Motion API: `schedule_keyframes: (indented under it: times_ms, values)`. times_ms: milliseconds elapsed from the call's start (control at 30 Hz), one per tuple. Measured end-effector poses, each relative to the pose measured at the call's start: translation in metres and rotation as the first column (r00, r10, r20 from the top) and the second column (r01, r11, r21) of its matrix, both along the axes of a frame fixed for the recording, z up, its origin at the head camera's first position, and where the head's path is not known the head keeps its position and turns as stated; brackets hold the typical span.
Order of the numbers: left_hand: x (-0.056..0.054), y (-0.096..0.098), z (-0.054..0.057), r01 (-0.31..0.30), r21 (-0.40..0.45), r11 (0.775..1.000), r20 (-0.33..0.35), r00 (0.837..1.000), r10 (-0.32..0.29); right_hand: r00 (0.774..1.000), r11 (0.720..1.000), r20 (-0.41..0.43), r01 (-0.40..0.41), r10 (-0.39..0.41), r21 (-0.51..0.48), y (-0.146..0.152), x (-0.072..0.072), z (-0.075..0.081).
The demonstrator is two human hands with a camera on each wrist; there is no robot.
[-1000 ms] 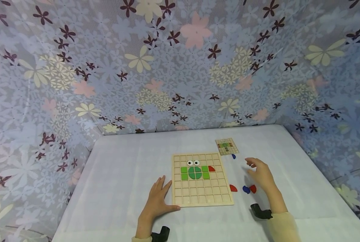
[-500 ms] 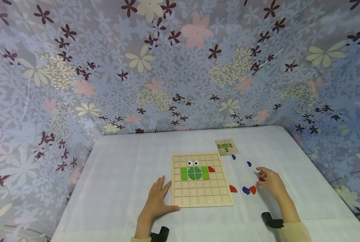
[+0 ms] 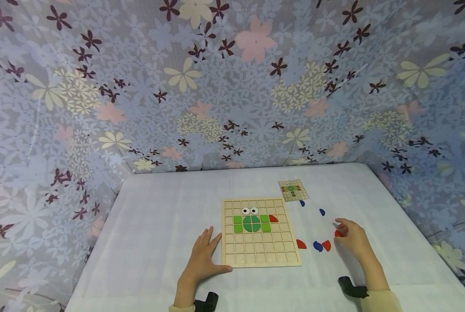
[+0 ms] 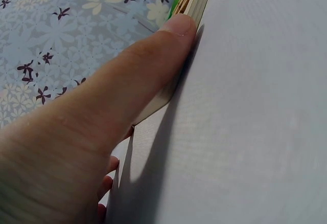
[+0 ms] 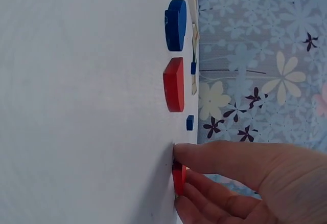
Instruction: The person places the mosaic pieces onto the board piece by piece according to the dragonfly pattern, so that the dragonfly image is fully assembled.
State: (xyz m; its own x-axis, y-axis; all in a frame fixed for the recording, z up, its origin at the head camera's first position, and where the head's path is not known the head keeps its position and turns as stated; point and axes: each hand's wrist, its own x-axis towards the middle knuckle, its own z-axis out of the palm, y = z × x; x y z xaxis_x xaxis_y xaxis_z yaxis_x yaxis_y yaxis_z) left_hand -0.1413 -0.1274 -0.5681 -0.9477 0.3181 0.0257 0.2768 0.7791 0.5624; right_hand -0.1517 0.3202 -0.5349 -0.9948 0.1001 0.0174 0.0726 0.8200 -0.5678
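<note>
A wooden grid board [image 3: 256, 247] lies mid-table with a figure of green tiles [image 3: 265, 227], two eye pieces [image 3: 250, 211] and one red quarter-circle [image 3: 273, 219]. My left hand [image 3: 204, 258] spreads around its near-left corner, the thumb [image 4: 173, 29] against the front edge and the fingers along the left side. To the right of the board, my right hand [image 3: 353, 237] pinches a red quarter-circle piece [image 5: 178, 179] between thumb and fingers, low over the cloth. Part of that piece is hidden by the fingers.
A small pattern card [image 3: 293, 190] lies behind the board's far-right corner. Beside the board are loose red pieces [image 3: 301, 244] [image 5: 174, 85], overlapping blue pieces [image 3: 318, 246], and two single blue pieces [image 3: 322, 212] [image 3: 302, 203]. A flowered curtain [image 3: 232, 86] hangs behind the white table.
My right hand has moved right and toward me to a red piece, which its fingers now pinch. A blue piece shows on the cloth where the hand was. My left hand stays at the board.
</note>
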Motion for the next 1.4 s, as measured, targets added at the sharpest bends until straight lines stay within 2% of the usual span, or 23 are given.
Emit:
schedule_keyframes:
  times_ms: [167, 433, 767, 933, 1233, 1400]
  values:
    - [0.0011, 0.0007, 0.0004, -0.002, 0.000, 1.000, 0.004, 1.000, 0.002, 1.000, 1.000, 0.001, 0.015, -0.015, -0.001, 0.0012, 0.0008, -0.0036]
    - [0.0011, 0.0003, -0.0001, -0.001, -0.004, 1.000, -0.012, 1.000, 0.001, 0.998, 0.998, -0.023, -0.063, 0.062, -0.028, -0.0035, 0.0010, -0.0071]
    - [0.0025, -0.0002, 0.0030, 0.002, -0.003, 1.000, -0.013, 1.000, -0.002, 1.000, 1.000, -0.001, -0.010, 0.010, -0.027, -0.0016, 0.0007, -0.0081]
    - [0.0031, -0.0002, 0.0040, 0.005, 0.003, 1.000, -0.021, 1.000, -0.004, 1.000, 1.000, 0.013, 0.010, -0.010, 0.006, -0.0018, -0.0003, -0.0083]
    - [0.0012, 0.0004, 0.0004, 0.000, -0.011, 1.000, -0.016, 1.000, -0.001, 0.998, 0.999, 0.056, 0.039, -0.039, -0.004, -0.0051, 0.0012, -0.0072]
    - [0.0012, 0.0002, 0.0024, 0.007, -0.015, 1.000, -0.033, 0.999, -0.008, 0.999, 0.999, 0.002, 0.052, -0.052, -0.008, -0.0062, 0.0017, -0.0063]
